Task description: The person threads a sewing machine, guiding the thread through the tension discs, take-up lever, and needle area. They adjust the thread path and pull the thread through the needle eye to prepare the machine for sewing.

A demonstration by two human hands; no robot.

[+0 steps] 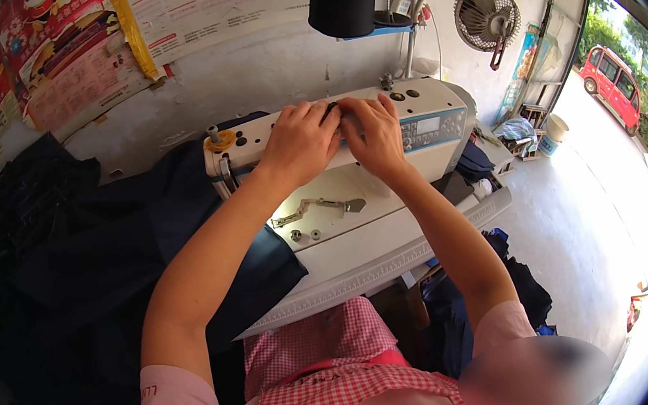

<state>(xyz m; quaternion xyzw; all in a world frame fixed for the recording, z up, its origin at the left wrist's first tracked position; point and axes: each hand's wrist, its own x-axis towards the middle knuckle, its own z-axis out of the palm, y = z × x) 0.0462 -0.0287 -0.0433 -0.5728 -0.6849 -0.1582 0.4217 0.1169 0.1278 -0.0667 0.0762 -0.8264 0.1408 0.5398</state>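
Both hands meet over the top of a white industrial sewing machine (pixel 319 169), near the middle of its arm. My left hand (pixel 304 138) has its fingers curled around a small dark part (pixel 332 107) on the machine's top. From the other side, my right hand (pixel 373 132) brings its fingertips against the same spot; whether it grips is hidden. The part is too covered to identify. Below the hands, a hinged metal linkage (pixel 318 204) lies on the machine bed, with a small metal bobbin case (pixel 296 235) and a bobbin (pixel 315 235) in front.
Dark navy fabric (pixel 178 223) spreads over the left side. A black thread cone (pixel 342 1) stands above the machine, beside a small caged fan (pixel 487 17). Dark cloth (pixel 525 286) hangs at lower right. A bucket (pixel 553 134) stands on the floor near the open doorway.
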